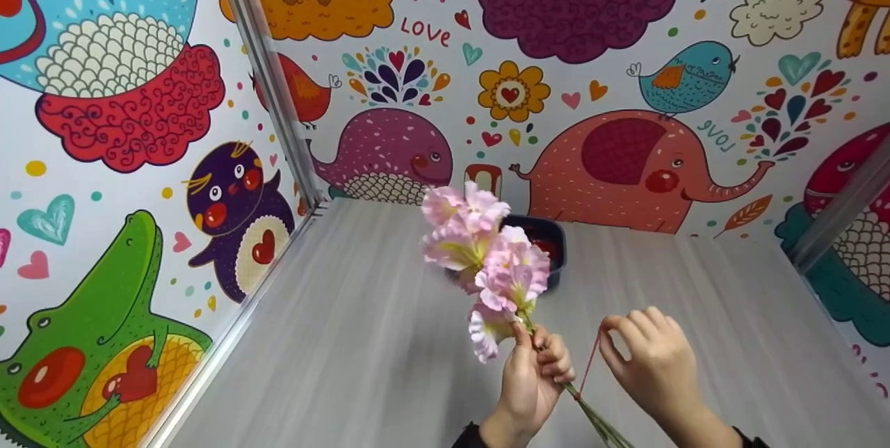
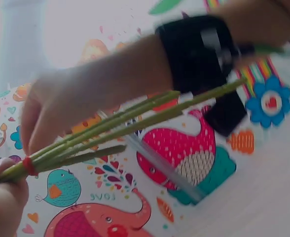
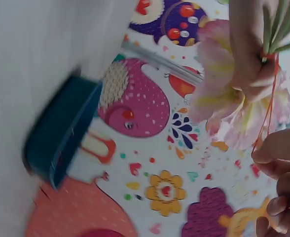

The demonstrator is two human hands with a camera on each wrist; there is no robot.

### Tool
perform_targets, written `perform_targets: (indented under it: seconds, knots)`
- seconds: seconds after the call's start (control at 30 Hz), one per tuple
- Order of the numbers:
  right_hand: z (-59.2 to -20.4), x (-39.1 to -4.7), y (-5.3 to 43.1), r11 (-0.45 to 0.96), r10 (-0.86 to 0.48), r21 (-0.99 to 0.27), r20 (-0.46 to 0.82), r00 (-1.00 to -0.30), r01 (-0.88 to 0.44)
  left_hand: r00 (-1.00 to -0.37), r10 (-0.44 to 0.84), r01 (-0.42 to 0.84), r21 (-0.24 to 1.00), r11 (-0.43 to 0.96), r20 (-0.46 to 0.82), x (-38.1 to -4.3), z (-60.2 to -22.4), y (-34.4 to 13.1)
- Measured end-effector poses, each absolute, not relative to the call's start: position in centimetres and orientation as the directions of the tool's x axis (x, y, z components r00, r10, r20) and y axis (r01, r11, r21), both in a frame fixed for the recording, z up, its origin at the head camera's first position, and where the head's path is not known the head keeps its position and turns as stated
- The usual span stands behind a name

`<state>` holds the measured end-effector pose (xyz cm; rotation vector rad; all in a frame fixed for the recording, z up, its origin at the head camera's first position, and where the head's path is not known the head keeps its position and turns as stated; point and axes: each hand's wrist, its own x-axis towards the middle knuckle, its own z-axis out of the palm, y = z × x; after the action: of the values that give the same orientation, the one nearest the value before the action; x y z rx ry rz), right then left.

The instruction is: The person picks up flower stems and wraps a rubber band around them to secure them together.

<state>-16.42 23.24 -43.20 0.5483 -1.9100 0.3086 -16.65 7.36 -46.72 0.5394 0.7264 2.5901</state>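
Note:
A bunch of pink artificial-looking flowers [image 1: 514,270] leans up and left in the head view, its green stems [image 1: 601,426] bundled together. My left hand [image 1: 530,382] grips the stems just below the blossoms. Below that grip, a red rubber band [image 2: 30,166] circles the bundle, and the cut stem ends fan out beyond it in the left wrist view. Thumb and forefinger of my right hand [image 1: 657,364] pinch the band's free end and stretch it away from the stems. Two taut strands of the band [image 3: 269,113] show in the right wrist view.
A dark blue basket [image 1: 562,243] with red items inside stands behind the flowers, near the back wall. The grey table [image 1: 334,337] is bounded by panels printed with cartoon animals. A metal corner strip [image 1: 268,72] joins the left and back panels.

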Motion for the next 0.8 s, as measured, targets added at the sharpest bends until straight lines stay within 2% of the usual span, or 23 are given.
perform_targets:
  seconds: [0.07, 0.13, 0.23, 0.33, 0.53, 0.6, 0.7, 0.8]
  knots:
    - [-43.8, -16.5, 23.4, 0.849, -0.161, -0.089, 0.896, -0.414, -0.522, -0.826, 0.512, -0.342, 0.515, -0.786, 0.234, -16.5, -46.5, 7.1]
    - [-44.3, -16.7, 23.3, 0.822, -0.105, -0.191, 0.875, -0.472, -0.536, -0.804, 0.551, -0.404, 0.474, -0.783, 0.225, -16.4, -46.2, 6.9]
    - [-44.7, -17.0, 23.2, 0.798, -0.048, -0.281, 0.852, -0.521, -0.534, -0.788, 0.570, -0.447, 0.421, -0.789, 0.232, -16.2, -45.9, 6.6]
    - [-45.6, -17.3, 23.0, 0.793, -0.019, -0.325, 0.833, -0.553, -0.515, -0.808, 0.542, -0.449, 0.353, -0.820, 0.232, -16.1, -45.3, 6.3]
    - [-49.1, -17.4, 21.3, 0.739, -0.013, -0.361, 0.837, -0.547, -0.569, -0.913, 0.371, -0.339, 0.193, -0.921, 0.168, -16.0, -44.3, 6.2]
    - [-50.2, -16.8, 20.0, 0.717, 0.020, -0.408, 0.823, -0.568, -0.565, -0.948, 0.295, -0.277, 0.150, -0.949, 0.116, -16.0, -44.0, 6.3]
    - [-51.4, -15.3, 17.9, 0.696, 0.088, -0.508, 0.762, -0.642, -0.507, -0.978, 0.205, -0.197, 0.136, -0.971, 0.046, -16.3, -43.9, 6.7]
    - [-52.1, -13.6, 16.4, 0.682, 0.173, -0.607, 0.676, -0.716, -0.409, -0.991, 0.130, -0.122, 0.191, -0.974, 0.032, -16.4, -44.1, 7.0]
